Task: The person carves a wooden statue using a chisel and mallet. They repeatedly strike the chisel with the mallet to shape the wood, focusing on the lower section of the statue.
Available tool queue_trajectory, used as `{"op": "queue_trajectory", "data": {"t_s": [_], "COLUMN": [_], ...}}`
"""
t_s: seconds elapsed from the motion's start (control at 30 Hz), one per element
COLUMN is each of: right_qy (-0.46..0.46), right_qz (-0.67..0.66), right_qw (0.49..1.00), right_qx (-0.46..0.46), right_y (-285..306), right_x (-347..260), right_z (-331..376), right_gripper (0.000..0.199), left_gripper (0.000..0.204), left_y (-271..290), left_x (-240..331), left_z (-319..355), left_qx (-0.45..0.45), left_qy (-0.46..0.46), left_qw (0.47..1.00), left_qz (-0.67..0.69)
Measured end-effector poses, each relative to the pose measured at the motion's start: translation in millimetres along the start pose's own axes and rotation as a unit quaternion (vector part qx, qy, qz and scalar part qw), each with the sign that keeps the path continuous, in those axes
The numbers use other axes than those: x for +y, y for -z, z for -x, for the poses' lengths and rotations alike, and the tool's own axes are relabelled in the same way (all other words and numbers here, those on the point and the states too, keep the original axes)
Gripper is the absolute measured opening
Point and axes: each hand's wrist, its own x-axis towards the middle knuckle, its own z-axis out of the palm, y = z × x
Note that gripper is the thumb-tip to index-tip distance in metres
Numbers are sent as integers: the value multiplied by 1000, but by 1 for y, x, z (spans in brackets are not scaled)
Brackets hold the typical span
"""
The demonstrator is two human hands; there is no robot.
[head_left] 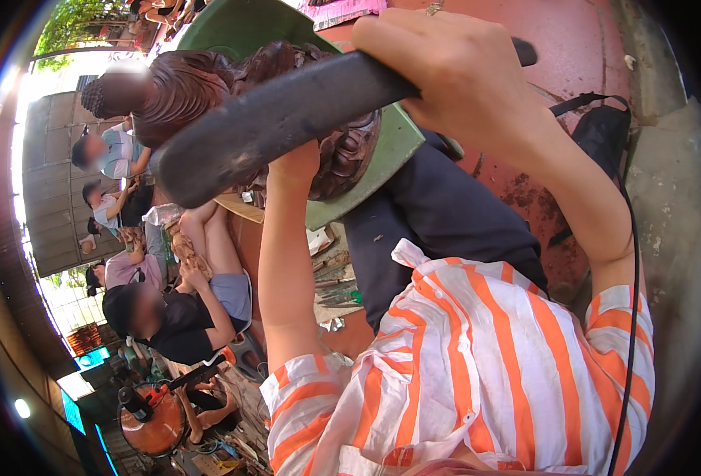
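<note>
My right hand [454, 67] is wrapped around a long, flat, dark wooden bat [271, 119]. The bat slants across in front of a carved dark brown wooden statue [188, 83] of a seated figure with folded robes. My left hand [295, 163] is at the statue, below the bat; its fingers are hidden behind the bat, so what they hold does not show. Under the statue is a green plastic chair [386, 170], close to my dark-trousered legs.
Several hand tools [336, 282] lie on the ground beside my left forearm. A black bag [602, 135] sits on the red tiled floor [561, 36] at right, and a black cable [630, 317] runs down there. At left, a seated person [188, 329] holds a small wood carving [181, 246]; other people sit beyond.
</note>
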Motion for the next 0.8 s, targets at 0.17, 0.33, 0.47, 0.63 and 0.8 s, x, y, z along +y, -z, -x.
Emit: {"op": "queue_trajectory", "data": {"t_s": [0.17,0.33,0.47,0.63,0.8], "right_qy": [-4,-17,-113,-157,-226], "right_qz": [3,-65,-76,-149,-161], "right_qw": [1000,996,991,974,960], "right_qx": [-2,64,-1,59,42], "right_y": [0,9,13,4,-1], "right_x": [6,20,24,21,24], "right_z": [1,15,40,67,96], "right_gripper": [28,35,30,29,27], "left_gripper": [51,39,53,68,46], "left_y": [-3,9,24,-38,-102], "left_x": [14,76,121,98,43], "left_z": [-4,-33,-17,28,51], "left_qx": [81,36,-67,-64,-204], "left_qy": [60,111,66,-64,-182], "left_qw": [991,969,981,973,872], "left_qz": [94,218,168,-212,-407]}}
